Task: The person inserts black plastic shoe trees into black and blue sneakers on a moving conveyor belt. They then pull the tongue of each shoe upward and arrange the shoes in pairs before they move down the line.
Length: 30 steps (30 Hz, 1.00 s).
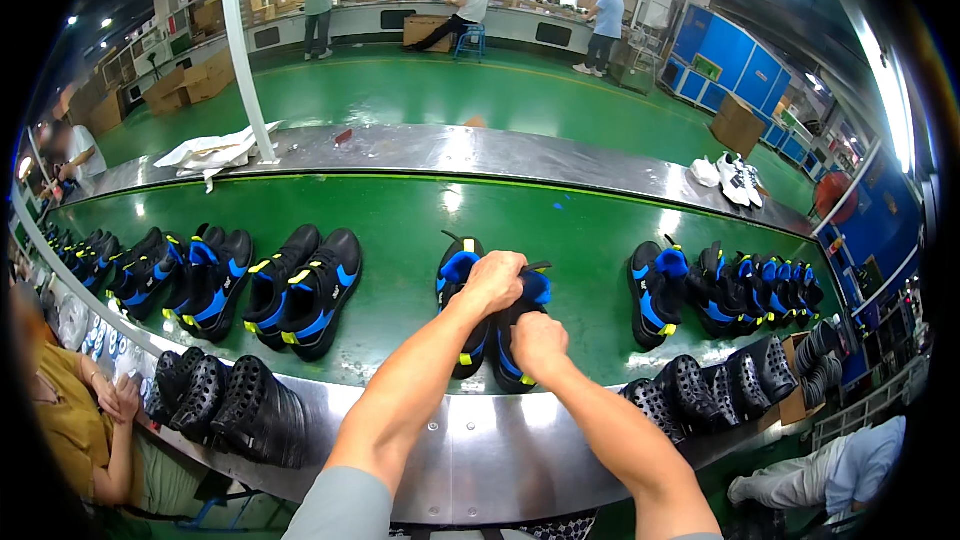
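In front of me on the green belt stands a pair of black sneakers with blue panels and yellow tabs. My left hand (495,282) is closed at the upper part of the right sneaker (513,372), by its blue lining; the fingertips are mostly hidden. Lower down, my right hand (540,342) is closed against that same sneaker's side, its fingers curled out of sight. The left sneaker (461,262) stands close beside it, partly covered by my left hand and wrist.
More sneakers line the green belt (400,340) at left (325,290) and right (655,290). Black perforated shoe forms (255,410) sit along the near metal ledge (480,450). A white post (240,50) rises from the far ledge. A seated person (85,410) is at left.
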Each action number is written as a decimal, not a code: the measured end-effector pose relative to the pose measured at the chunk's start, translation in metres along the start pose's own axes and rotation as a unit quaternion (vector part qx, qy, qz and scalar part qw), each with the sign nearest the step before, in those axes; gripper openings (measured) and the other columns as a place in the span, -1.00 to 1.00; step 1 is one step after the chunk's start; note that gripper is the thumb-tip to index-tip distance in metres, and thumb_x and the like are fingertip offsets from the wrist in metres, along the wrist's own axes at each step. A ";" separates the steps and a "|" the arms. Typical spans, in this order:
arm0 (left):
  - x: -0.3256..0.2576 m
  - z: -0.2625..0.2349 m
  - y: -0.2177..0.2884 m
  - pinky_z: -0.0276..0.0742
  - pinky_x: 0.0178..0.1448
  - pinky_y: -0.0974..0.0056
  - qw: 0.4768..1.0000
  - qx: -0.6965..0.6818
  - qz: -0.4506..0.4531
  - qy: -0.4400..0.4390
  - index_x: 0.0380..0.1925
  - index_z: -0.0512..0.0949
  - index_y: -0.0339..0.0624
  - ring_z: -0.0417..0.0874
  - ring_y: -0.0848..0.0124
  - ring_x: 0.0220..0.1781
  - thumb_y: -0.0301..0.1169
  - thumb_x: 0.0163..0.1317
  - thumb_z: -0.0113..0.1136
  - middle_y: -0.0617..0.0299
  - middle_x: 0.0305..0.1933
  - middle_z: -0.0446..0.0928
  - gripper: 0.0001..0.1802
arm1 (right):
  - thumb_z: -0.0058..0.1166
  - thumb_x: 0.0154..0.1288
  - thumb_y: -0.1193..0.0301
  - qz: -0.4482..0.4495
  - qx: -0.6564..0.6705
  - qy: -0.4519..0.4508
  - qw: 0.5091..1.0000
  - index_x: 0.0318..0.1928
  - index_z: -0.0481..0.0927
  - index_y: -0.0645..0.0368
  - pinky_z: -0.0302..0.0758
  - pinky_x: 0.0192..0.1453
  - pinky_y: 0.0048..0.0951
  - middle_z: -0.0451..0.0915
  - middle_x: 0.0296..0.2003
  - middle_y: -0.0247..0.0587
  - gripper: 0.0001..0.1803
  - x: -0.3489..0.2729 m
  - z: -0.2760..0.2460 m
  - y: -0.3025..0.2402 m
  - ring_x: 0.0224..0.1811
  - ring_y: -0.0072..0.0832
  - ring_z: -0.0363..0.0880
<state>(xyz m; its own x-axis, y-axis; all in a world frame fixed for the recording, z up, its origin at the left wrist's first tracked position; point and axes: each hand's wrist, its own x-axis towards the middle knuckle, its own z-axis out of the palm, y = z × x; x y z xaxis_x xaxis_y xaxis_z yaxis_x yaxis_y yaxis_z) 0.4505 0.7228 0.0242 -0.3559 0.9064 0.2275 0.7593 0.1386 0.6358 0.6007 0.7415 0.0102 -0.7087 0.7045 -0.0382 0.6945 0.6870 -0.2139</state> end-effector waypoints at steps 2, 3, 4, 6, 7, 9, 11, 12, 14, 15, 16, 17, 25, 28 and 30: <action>0.001 0.000 0.003 0.56 -0.02 -0.07 1.000 0.005 0.010 -0.019 -0.24 0.65 -0.30 0.67 -0.15 -0.10 -0.44 0.12 0.29 -0.20 -0.25 0.66 -0.78 | 0.11 0.26 0.41 -0.004 -0.023 0.064 0.998 -0.33 0.70 0.26 0.66 -0.02 -0.06 0.72 -0.24 0.17 -0.82 0.015 0.025 0.001 -0.13 0.06 0.73; 0.000 0.000 0.008 0.56 -0.02 -0.07 1.000 0.011 0.012 -0.019 -0.24 0.65 -0.30 0.67 -0.16 -0.10 -0.44 0.12 0.29 -0.20 -0.25 0.66 -0.79 | 0.09 0.27 0.41 0.011 0.004 0.044 0.999 -0.31 0.70 0.25 0.66 -0.02 -0.06 0.73 -0.23 0.16 -0.82 0.022 0.026 0.001 -0.13 0.05 0.73; -0.004 0.003 0.014 0.55 -0.03 -0.08 1.000 0.018 0.015 -0.019 -0.25 0.65 -0.30 0.66 -0.16 -0.10 -0.44 0.13 0.29 -0.20 -0.25 0.65 -0.79 | 0.08 0.27 0.42 0.025 0.031 0.024 0.999 -0.30 0.70 0.24 0.66 -0.02 -0.06 0.73 -0.23 0.15 -0.82 0.029 0.026 0.002 -0.13 0.04 0.73; -0.011 0.008 0.010 0.54 -0.02 -0.09 1.000 -0.007 0.009 0.003 -0.20 0.63 -0.30 0.66 -0.16 -0.08 -0.45 0.16 0.27 -0.20 -0.22 0.64 -0.78 | 0.06 0.31 0.42 0.047 0.064 0.007 0.997 -0.24 0.71 0.18 0.69 -0.06 -0.14 0.74 -0.21 0.03 -0.82 0.035 0.021 -0.001 -0.12 -0.07 0.75; -0.011 0.010 0.008 0.55 -0.02 -0.09 1.000 -0.013 0.013 0.021 -0.17 0.62 -0.30 0.65 -0.17 -0.08 -0.46 0.17 0.26 -0.21 -0.22 0.64 -0.77 | 0.06 0.31 0.43 0.024 0.053 0.022 0.998 -0.22 0.70 0.20 0.68 -0.05 -0.13 0.74 -0.21 0.04 -0.82 0.036 0.022 0.002 -0.11 -0.05 0.75; -0.012 0.011 0.000 0.55 -0.01 -0.09 0.998 -0.022 0.019 0.062 -0.13 0.59 -0.30 0.65 -0.17 -0.07 -0.48 0.19 0.24 -0.23 -0.21 0.63 -0.76 | 0.05 0.32 0.43 -0.027 0.032 0.054 0.998 -0.18 0.69 0.23 0.67 -0.03 -0.12 0.73 -0.21 0.05 -0.80 0.037 0.021 0.003 -0.10 -0.02 0.73; -0.025 0.007 -0.009 0.55 0.05 -0.05 0.991 -0.028 0.034 0.130 -0.01 0.56 -0.24 0.62 -0.12 0.00 -0.45 0.19 0.27 -0.12 -0.13 0.62 -0.66 | 0.10 0.33 0.40 -0.042 0.095 0.105 0.989 -0.03 0.63 0.31 0.64 -0.01 -0.09 0.70 -0.19 0.08 -0.72 0.016 0.011 0.001 -0.11 -0.01 0.70; -0.035 0.001 -0.001 0.54 0.07 -0.03 0.982 -0.026 0.049 0.179 0.02 0.57 -0.21 0.61 -0.09 0.03 -0.43 0.18 0.29 -0.08 -0.11 0.62 -0.62 | 0.12 0.33 0.38 -0.082 0.136 0.191 0.969 0.00 0.61 0.32 0.63 -0.01 -0.08 0.69 -0.18 0.09 -0.69 -0.004 0.003 0.006 -0.11 0.00 0.69; -0.062 -0.008 0.026 0.54 0.10 0.00 0.969 0.007 0.060 0.239 0.06 0.58 -0.17 0.58 -0.02 0.08 -0.36 0.16 0.35 0.01 -0.03 0.60 -0.57 | 0.17 0.32 0.34 -0.067 0.211 0.265 0.939 0.04 0.58 0.35 0.61 0.00 -0.07 0.66 -0.16 0.11 -0.62 -0.031 -0.018 0.027 -0.12 0.01 0.67; -0.081 -0.017 0.037 0.54 0.12 0.03 0.966 0.047 0.055 0.250 0.07 0.57 -0.16 0.56 0.01 0.11 -0.32 0.16 0.39 0.04 0.01 0.58 -0.54 | 0.20 0.32 0.31 -0.016 0.253 0.255 0.933 0.06 0.56 0.37 0.59 0.00 -0.05 0.64 -0.15 0.12 -0.58 -0.042 -0.022 0.035 -0.13 0.02 0.66; -0.106 -0.022 0.039 0.55 0.15 0.04 0.965 0.092 0.014 0.246 0.05 0.57 -0.17 0.56 -0.01 0.14 -0.27 0.13 0.43 0.01 0.09 0.56 -0.51 | 0.23 0.30 0.27 0.015 0.247 0.229 0.941 0.08 0.55 0.39 0.57 0.07 -0.04 0.63 -0.11 0.16 -0.52 -0.041 -0.016 0.037 -0.03 0.05 0.63; -0.128 -0.024 0.040 0.53 0.21 -0.01 0.963 0.147 -0.028 0.225 0.01 0.60 -0.22 0.53 -0.11 0.18 -0.22 0.06 0.49 -0.16 0.17 0.51 -0.47 | 0.24 0.28 0.28 0.023 0.234 0.192 0.953 0.08 0.56 0.40 0.55 0.10 -0.05 0.63 -0.07 0.18 -0.52 -0.037 -0.003 0.035 0.00 0.04 0.63; -0.140 -0.008 -0.001 0.50 0.26 -0.08 0.980 0.149 -0.084 0.106 -0.18 0.61 -0.37 0.50 -0.28 0.18 -0.38 0.05 0.43 -0.44 0.28 0.35 -0.64 | 0.21 0.32 0.18 0.004 0.287 0.196 0.938 0.11 0.60 0.33 0.50 0.14 -0.03 0.63 -0.04 0.16 -0.48 0.028 0.066 0.034 -0.01 0.07 0.61; -0.149 -0.022 0.048 0.47 0.26 -0.05 0.955 0.137 0.051 0.259 -0.22 0.58 -0.28 0.52 -0.13 0.19 -0.54 0.03 0.39 -0.18 0.19 0.49 -0.72 | 0.15 0.41 0.21 0.029 0.415 0.248 0.875 0.08 0.58 0.34 0.55 0.02 -0.14 0.62 -0.10 0.11 -0.56 -0.016 0.063 0.038 -0.11 0.00 0.63; -0.167 -0.008 0.058 0.53 -0.10 0.09 0.947 0.056 0.111 0.295 -0.30 0.57 -0.29 0.58 0.00 -0.13 -0.64 0.08 0.29 0.00 -0.21 0.59 -0.83 | 0.10 0.46 0.25 0.059 0.436 0.241 0.865 0.04 0.58 0.32 0.55 -0.03 -0.16 0.62 -0.16 0.09 -0.63 -0.066 0.060 0.034 -0.14 0.01 0.63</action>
<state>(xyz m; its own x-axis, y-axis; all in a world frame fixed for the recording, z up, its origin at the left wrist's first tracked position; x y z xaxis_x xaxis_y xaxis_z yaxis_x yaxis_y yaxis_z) 0.5499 0.5767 0.0290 -0.3980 0.5416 0.7405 0.8926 0.0421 0.4489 0.6636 0.7082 -0.0529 -0.3590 0.8974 0.2564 0.2525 0.3579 -0.8990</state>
